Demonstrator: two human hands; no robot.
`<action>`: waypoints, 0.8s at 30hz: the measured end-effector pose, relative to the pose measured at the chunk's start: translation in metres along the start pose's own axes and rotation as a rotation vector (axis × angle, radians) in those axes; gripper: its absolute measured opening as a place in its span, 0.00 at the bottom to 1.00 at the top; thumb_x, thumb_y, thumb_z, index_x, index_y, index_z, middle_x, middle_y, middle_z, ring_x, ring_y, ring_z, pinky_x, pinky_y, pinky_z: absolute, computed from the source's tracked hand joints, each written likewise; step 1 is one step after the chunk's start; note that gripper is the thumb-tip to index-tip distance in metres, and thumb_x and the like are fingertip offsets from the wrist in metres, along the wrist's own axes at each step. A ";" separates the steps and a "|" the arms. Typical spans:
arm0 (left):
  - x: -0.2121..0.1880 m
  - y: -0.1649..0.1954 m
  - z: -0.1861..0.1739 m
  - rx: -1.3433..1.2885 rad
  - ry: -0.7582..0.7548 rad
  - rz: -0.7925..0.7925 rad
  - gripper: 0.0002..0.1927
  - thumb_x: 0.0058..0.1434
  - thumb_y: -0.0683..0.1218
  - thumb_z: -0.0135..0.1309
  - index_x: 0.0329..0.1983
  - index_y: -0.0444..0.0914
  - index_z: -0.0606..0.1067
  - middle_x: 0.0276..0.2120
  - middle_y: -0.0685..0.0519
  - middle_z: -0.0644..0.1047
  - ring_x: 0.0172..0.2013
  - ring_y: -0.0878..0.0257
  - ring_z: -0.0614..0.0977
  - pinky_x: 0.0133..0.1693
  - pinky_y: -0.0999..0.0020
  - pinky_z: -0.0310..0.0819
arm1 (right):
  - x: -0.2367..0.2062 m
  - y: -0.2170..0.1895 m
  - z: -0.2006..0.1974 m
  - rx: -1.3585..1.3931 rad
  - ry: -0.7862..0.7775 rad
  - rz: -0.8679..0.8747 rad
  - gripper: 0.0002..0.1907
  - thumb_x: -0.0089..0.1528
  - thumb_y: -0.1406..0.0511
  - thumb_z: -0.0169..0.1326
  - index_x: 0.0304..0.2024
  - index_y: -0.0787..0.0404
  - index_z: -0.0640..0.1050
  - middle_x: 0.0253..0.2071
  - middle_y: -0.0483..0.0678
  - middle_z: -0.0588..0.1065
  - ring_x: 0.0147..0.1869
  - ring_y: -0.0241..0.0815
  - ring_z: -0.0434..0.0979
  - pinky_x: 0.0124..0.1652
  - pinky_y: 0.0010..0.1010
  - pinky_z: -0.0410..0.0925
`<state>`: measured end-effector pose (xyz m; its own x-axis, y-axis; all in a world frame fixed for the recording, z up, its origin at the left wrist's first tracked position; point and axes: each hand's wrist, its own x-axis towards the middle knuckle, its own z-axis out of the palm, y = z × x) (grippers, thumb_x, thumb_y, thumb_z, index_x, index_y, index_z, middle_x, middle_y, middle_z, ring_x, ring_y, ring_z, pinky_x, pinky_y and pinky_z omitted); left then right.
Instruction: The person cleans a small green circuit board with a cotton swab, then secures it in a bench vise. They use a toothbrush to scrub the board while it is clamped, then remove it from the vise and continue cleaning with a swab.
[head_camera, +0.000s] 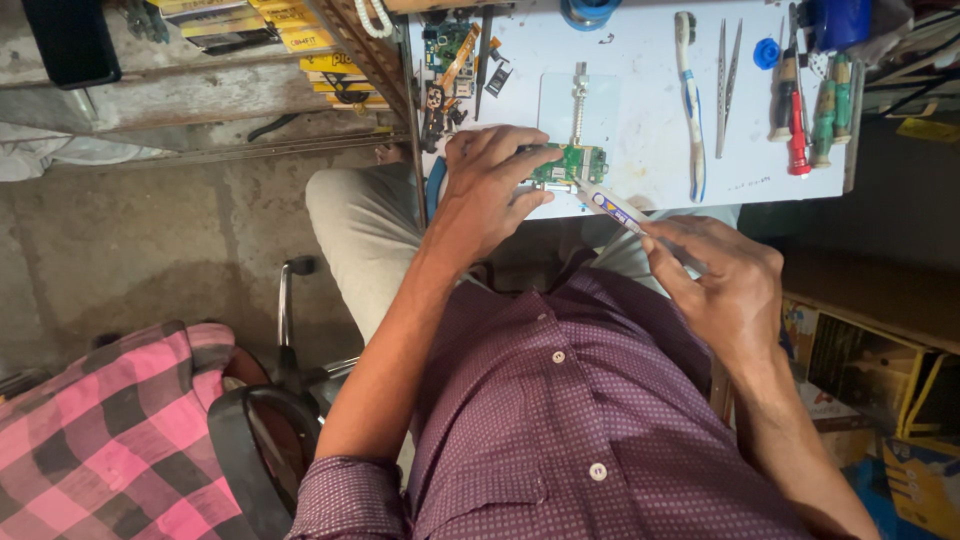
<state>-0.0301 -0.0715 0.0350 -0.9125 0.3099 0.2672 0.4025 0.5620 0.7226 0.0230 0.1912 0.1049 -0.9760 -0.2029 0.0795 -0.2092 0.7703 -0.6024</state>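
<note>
Circuit board (570, 163) sits at the near edge of the white table (650, 120), yellow packets (330, 75) stacked off its left side. Left hand (490, 190) pinches the board; right hand (725, 285) closes around a white tube (612, 208), its tip touching the board.

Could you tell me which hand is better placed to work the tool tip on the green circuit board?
The right hand: it holds the white tool, its tip at the green circuit board, which the left hand grips.
</note>
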 end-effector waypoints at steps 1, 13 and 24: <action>0.000 0.000 0.000 -0.001 0.000 0.001 0.22 0.57 0.46 0.66 0.57 0.43 0.79 0.55 0.56 0.76 0.59 0.58 0.73 0.63 0.55 0.53 | 0.000 0.000 0.000 0.000 0.003 -0.008 0.09 0.65 0.67 0.62 0.48 0.61 0.85 0.45 0.52 0.83 0.39 0.38 0.84 0.28 0.25 0.73; 0.001 -0.001 0.001 0.011 -0.007 -0.007 0.23 0.57 0.46 0.65 0.57 0.43 0.79 0.56 0.56 0.76 0.59 0.58 0.73 0.64 0.55 0.53 | 0.000 0.005 0.004 -0.022 0.017 -0.051 0.09 0.66 0.67 0.62 0.48 0.62 0.85 0.45 0.54 0.83 0.41 0.41 0.85 0.32 0.27 0.75; 0.001 -0.003 0.002 0.015 -0.011 -0.005 0.22 0.58 0.47 0.65 0.57 0.43 0.79 0.56 0.56 0.76 0.60 0.58 0.73 0.64 0.55 0.53 | 0.002 0.001 0.003 0.007 0.025 -0.067 0.09 0.66 0.68 0.63 0.48 0.63 0.84 0.44 0.55 0.83 0.42 0.42 0.85 0.34 0.27 0.76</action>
<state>-0.0317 -0.0717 0.0320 -0.9137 0.3152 0.2565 0.3990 0.5753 0.7140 0.0213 0.1899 0.1019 -0.9610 -0.2386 0.1401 -0.2741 0.7511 -0.6006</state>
